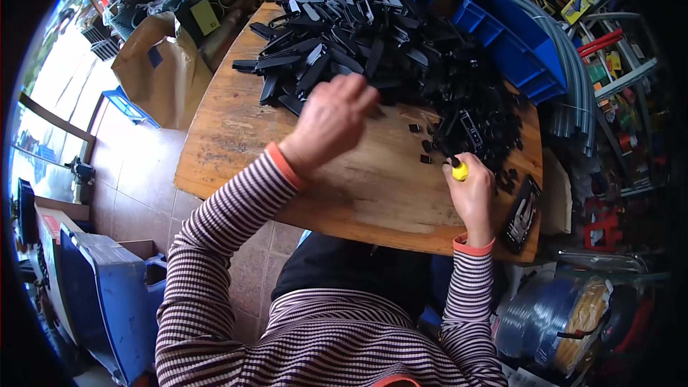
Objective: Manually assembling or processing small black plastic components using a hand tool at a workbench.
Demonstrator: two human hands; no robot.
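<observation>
My left hand (pixel 333 116) is over the near edge of a heap of long black plastic parts (pixel 344 43). Motion smears its bent fingers, so whether they hold anything cannot be made out. Toward the right of the wooden table (pixel 358 193), my right hand (pixel 473 188) is closed around a screwdriver-like tool (pixel 459 170) with a yellow and black handle. Its tip does not show clearly. Just beyond that hand spreads a pile of small black pieces (pixel 491 125), with a few loose ones (pixel 426 159) lying on the wood beside it.
Blue plastic bins (pixel 512 39) line the table's far side. A phone (pixel 522 213) lies at the right edge. Grey tubing (pixel 573 79) and a crowded shelf stand to the right. A brown paper bag (pixel 161 72) and a blue crate (pixel 107 301) are on the left.
</observation>
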